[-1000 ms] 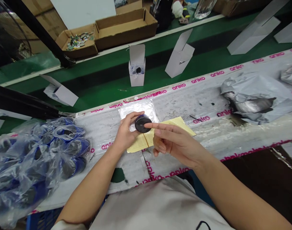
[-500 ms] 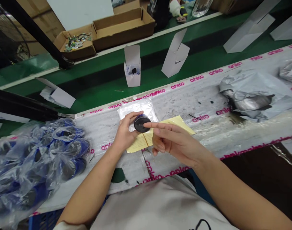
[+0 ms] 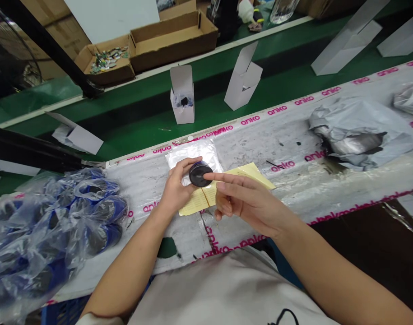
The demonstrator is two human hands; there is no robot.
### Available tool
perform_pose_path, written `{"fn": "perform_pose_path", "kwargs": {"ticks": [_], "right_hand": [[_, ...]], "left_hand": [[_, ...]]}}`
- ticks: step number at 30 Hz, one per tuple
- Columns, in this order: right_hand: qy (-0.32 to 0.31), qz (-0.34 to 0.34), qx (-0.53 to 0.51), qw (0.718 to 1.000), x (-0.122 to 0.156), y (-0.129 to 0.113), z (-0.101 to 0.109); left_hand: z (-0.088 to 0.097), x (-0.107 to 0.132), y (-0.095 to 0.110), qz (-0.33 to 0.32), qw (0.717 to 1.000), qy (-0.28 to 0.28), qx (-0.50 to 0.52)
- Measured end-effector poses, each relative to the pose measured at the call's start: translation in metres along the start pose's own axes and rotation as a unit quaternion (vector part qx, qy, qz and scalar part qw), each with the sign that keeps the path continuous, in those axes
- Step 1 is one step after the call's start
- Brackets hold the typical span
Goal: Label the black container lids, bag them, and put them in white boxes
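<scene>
My left hand is closed round the side of a dark, round, cup-like object, whose flat black end faces up toward me. A trace of blue shows at its far rim. The tip of my right hand's stretched index finger rests on that black face, while the other fingers are partly curled and hold nothing visible. Under the hands lie a yellow printed paper sheet and clear plastic bags. To the left is a pile of blue and black items in clear bags.
Open white boxes stand on the green belt beyond the bench; one lies tilted. A torn grey plastic bag sits at right. Cardboard trays are at the back, one with small parts. A black post slants across the upper left.
The white boxes on the green belt have shifted slightly to the left. Both hands and the round object look nearly the same as before.
</scene>
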State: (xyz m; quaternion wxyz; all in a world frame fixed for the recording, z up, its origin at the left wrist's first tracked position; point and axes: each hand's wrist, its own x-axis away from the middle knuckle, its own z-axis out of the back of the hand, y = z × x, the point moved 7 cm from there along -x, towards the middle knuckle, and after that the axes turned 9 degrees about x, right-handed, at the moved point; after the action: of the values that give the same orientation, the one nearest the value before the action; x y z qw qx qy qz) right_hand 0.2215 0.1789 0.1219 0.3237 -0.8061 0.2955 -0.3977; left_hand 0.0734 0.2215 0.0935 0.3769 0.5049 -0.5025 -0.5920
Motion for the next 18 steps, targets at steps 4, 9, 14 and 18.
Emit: {"fn": "perform_pose_path", "kwargs": {"ticks": [4,9,14,18], "right_hand": [[0.002,-0.001,0.002,1.000,0.0001,0.0009,0.0011],[0.002,-0.001,0.006,1.000,0.0008,0.0020,0.0017],[0.004,0.002,0.008,1.000,0.0029,0.0020,-0.0005],[0.009,0.003,0.012,1.000,0.0048,0.0022,-0.0030]], "left_hand": [[-0.0006,0.0001,0.0012,-0.004,1.000,-0.001,0.007],[-0.0009,-0.0006,0.0025,-0.006,1.000,0.001,0.001],[-0.0009,-0.0002,0.0020,-0.004,1.000,0.002,0.000],[-0.0007,0.0002,0.0016,-0.003,1.000,0.001,0.002]]}}
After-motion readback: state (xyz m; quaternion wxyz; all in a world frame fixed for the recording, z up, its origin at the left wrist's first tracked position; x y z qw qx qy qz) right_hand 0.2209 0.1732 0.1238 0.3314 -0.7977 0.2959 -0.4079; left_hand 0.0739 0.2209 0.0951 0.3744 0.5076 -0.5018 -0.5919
